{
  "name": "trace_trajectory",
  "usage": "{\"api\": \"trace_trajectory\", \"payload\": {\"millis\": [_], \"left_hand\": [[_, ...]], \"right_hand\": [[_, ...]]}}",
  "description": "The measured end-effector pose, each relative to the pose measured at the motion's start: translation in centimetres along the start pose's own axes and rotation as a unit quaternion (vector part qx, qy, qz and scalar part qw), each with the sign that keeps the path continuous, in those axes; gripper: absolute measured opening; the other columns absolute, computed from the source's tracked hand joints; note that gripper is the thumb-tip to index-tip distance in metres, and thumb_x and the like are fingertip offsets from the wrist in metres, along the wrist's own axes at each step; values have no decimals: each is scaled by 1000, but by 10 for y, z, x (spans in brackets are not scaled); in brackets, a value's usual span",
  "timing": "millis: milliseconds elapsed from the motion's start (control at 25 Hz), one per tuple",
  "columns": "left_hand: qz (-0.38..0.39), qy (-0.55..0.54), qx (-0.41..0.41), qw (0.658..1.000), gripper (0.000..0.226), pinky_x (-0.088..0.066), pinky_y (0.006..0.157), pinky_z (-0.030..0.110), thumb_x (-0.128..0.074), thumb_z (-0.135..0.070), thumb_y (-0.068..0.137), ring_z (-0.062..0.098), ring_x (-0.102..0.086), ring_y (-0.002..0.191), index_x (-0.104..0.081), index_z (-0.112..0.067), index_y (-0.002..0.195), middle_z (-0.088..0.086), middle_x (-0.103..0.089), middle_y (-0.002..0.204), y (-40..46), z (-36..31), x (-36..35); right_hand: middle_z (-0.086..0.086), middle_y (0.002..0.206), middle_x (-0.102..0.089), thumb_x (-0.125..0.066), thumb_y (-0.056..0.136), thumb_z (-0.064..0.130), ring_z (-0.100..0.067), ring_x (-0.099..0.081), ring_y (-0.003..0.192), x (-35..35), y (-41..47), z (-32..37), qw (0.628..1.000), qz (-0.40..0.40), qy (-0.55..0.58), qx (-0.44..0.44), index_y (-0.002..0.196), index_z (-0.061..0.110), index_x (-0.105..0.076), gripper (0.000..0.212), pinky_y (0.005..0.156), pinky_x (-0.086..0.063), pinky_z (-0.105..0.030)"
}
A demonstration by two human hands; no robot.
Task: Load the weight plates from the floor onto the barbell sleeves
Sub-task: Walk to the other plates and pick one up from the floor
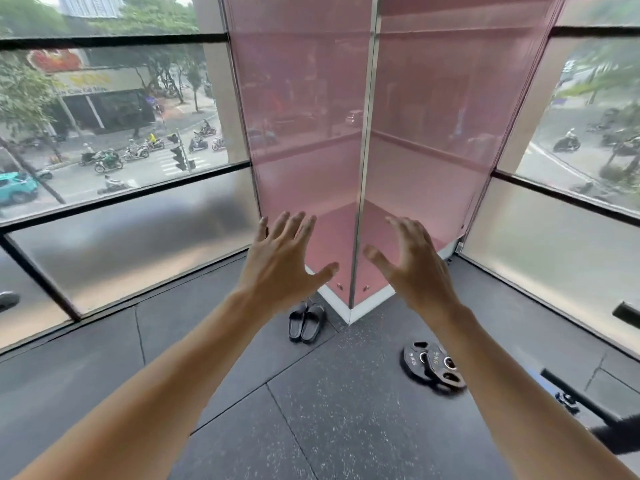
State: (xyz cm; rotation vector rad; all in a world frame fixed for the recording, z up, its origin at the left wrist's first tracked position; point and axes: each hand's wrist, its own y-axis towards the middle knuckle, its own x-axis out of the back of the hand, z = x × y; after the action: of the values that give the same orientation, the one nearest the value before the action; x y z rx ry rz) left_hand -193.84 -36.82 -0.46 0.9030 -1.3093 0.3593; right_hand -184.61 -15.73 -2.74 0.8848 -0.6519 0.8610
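Right now, the left hand (282, 258) and right hand (414, 263) are being held out wide and empty, while the weight plates (431, 367) are being left stacked on the floor (346, 427), probably waiting to be picked up.

Two overlapping black weight plates (433, 367), floor-bound.

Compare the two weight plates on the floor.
The rear plate lies flat on the floor; the front plate leans tilted across it. The rear plate is partly covered; the front plate shows almost whole. Both are black, marked 5KG, with grip holes.
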Motion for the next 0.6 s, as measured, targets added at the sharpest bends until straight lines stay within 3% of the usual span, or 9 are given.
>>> {"api": "trace_trajectory", "payload": {"millis": [280,440,600], "left_hand": [[6,-36,-53,998,101,-8,125,49,-17,-82,81,23,-16,153,-20,-18,159,3,-21,166,156,13,-72],[33,-55,-107,992,104,-6,126,49,-12,-85,80,23,-14,154,-17,-18,159,4,-19,166,242,12,-130],[56,-91,-179,978,101,-10,125,51,-20,-84,84,24,-15,153,-21,-16,158,7,-22,165,327,-10,-185]], "right_hand": [[-4,159,-31,-30,83,80,-22,-28,147,-23,116,-74,997,-11,-49,-59,153,22,-30,90,114,-35,-51],[-4,159,-32,-35,87,78,-24,-30,147,-45,160,-131,989,-26,-66,-130,152,23,-29,85,110,-40,-55],[-6,157,-34,-42,91,71,-25,-33,144,-60,204,-170,968,-62,-102,-219,152,18,-32,81,108,-43,-53]]}}
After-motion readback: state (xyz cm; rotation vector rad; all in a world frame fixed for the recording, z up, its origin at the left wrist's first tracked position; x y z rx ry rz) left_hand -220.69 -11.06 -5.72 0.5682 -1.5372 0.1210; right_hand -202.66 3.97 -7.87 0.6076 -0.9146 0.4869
